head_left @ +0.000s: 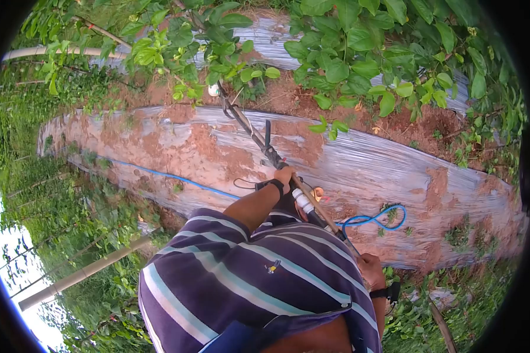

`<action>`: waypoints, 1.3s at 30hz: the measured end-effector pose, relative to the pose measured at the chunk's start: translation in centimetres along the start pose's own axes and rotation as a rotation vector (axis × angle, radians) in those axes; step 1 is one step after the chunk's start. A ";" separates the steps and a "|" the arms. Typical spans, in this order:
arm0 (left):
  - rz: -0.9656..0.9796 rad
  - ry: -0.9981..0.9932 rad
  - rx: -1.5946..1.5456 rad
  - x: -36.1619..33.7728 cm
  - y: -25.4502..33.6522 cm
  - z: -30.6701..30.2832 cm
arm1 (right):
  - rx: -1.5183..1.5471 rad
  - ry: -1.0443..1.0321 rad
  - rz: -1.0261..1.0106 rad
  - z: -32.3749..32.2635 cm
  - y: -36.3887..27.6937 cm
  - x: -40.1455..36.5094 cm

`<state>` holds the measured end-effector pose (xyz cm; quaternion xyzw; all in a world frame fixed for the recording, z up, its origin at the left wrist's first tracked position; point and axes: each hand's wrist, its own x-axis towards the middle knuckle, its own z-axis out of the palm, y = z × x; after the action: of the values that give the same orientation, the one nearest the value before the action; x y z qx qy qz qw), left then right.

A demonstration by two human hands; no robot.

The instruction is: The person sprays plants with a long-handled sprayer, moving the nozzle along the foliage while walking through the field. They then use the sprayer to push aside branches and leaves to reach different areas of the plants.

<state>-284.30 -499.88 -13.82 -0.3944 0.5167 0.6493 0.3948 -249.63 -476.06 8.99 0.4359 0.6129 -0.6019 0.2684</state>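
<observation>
A long, dark and brown pole (245, 122) runs slantwise from the plants ahead down past my striped shirt. It resembles a spray wand, with a small white piece (213, 90) at its far end and a black lever (268, 133) partway along. My left hand (285, 175) is closed around its middle. Beside the pole, just below that hand, is a white cylinder (303, 201). Near my right side, my right hand (371, 267) is closed at the pole's rear end; its fingers are partly hidden. A looped blue hose (394, 225) lies close to that end.
Silvery plastic sheeting (430, 176), patched with reddish soil, covers the ground ahead. Leafy plants (359, 53) overhang from the front, and dense greenery stands left. More blue hose (176, 176) stretches along the sheeting. A bamboo pole (88, 273) slants at lower left.
</observation>
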 end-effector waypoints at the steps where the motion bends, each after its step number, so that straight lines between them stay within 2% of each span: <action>1: 0.033 -0.023 -0.030 0.5 -0.3 0.3 | -0.008 0.002 -0.001 -0.1 -0.1 -0.2; 3: -0.013 -0.014 -0.123 0.3 -0.1 1.3 | -0.263 0.204 -0.132 0.0 -2.0 -1.7; 6: -0.058 -0.033 -0.226 0.7 -0.6 1.9 | -0.364 0.300 -0.143 0.4 -4.7 -3.4; 11: -0.065 -0.063 -0.236 1.8 -1.3 1.6 | -0.387 0.285 -0.197 0.6 -4.5 -3.6; 13: -0.129 -0.140 -0.222 2.6 -1.7 0.8 | -0.366 0.274 -0.202 0.8 -3.8 -3.5; 15: -0.116 -0.156 -0.227 3.0 -2.1 0.3 | -0.405 0.321 -0.271 1.2 -3.5 -3.6; 24: -0.129 -0.168 -0.225 2.0 -1.7 -0.1 | -0.390 0.278 -0.265 1.4 -1.4 -3.3; 28: -0.127 -0.218 -0.215 1.9 -1.6 -0.5 | -0.386 0.264 -0.233 1.7 -2.0 -3.5; 31: -0.178 -0.257 -0.253 1.0 -1.0 -0.6 | -0.397 0.284 -0.303 1.9 -2.2 -3.6; 39: -0.174 -0.306 -0.314 -0.3 -0.2 -0.5 | -0.479 0.268 -0.256 1.7 -3.3 -3.9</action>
<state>-283.92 -500.36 -13.73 -0.3909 0.3076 0.7376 0.4566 -250.97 -478.19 13.78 0.3549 0.8174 -0.4063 0.2022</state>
